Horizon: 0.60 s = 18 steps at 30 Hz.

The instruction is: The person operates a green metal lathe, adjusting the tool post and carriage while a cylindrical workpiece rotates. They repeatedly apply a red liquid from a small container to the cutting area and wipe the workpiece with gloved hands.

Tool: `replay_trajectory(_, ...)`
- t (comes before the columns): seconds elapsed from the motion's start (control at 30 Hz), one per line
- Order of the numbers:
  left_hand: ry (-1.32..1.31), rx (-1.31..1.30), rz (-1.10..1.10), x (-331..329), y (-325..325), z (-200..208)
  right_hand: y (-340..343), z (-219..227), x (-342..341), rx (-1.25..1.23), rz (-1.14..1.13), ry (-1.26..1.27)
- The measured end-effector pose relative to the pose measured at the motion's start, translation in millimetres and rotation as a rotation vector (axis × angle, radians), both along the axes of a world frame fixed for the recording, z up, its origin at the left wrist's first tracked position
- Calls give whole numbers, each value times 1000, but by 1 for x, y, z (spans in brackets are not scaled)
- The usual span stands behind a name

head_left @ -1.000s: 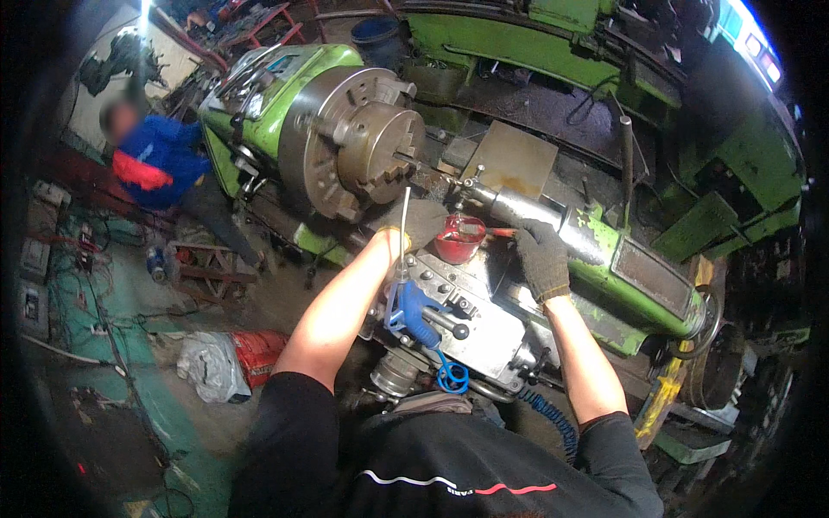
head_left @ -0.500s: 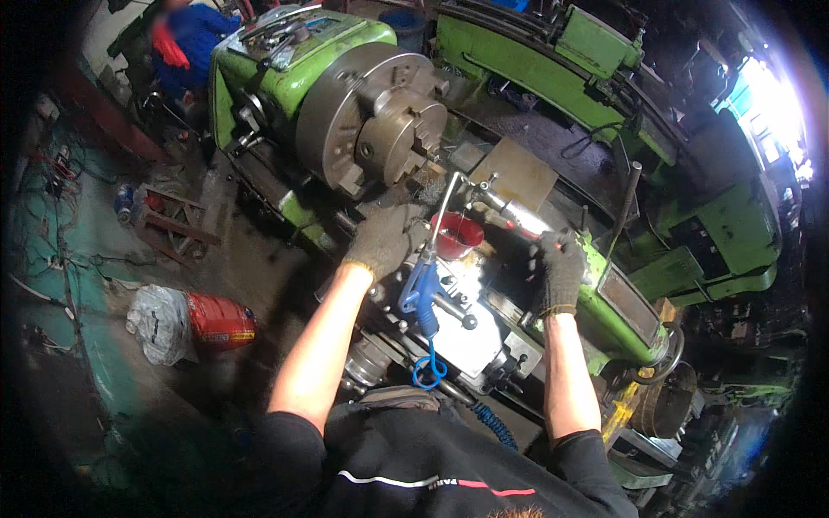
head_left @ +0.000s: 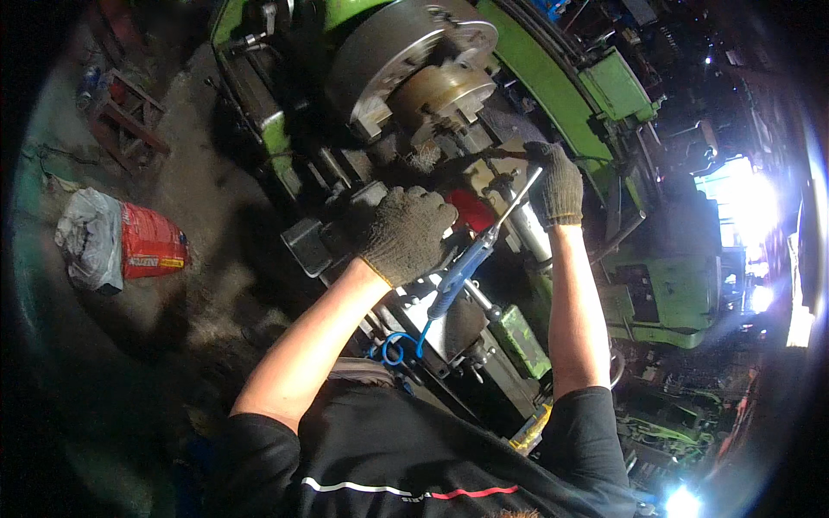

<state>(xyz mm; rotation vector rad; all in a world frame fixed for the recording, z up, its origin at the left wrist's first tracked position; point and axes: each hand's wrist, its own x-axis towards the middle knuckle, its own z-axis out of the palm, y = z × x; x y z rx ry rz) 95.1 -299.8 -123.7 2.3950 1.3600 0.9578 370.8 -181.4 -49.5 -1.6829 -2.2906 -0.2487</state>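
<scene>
My left hand [head_left: 409, 233], in a grey knit glove, is over the lathe carriage with its fingers curled; what they close on is hidden. My right hand [head_left: 557, 186], gloved alike, is closed at the end of a dark, slim tool [head_left: 494, 155] that reaches left toward the chuck; its kind is unclear. Between my hands lies a blue air gun [head_left: 460, 278] with a long metal nozzle, its coiled blue hose trailing toward me. A red bowl [head_left: 471, 210] sits behind the gun, partly covered by my left hand. The lathe chuck [head_left: 442, 93] stands beyond, with a pale tangled tuft [head_left: 423, 159] near its jaws.
Green lathe parts [head_left: 617, 84] stand at the back right. A metal box-like part [head_left: 308, 246] juts out left of my left hand. On the floor at left are a red and white sack [head_left: 153, 242] and a rusty metal frame [head_left: 127, 119]. Bright light glares at right.
The view has shifted, and the machine sits differently in it. My right hand has moved toward the chuck with the slim tool. The air gun now leans further right.
</scene>
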Motion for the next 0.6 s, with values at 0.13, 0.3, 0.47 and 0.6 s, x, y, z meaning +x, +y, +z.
replay_trajectory(0.13,17,-72,-2,-1,5,0,14,-13,7,-49,-13,47)
replay_trajectory(0.3,-72,-39,-16,-1,6,-4,17,-16,8,-27,2,-103)
replay_trajectory(0.47,-84,0,2,-1,10,-3,19,-22,10,49,78,33)
replay_trajectory(0.6,-58,-24,-19,-2,11,-8,19,-22,18,13,71,-38)
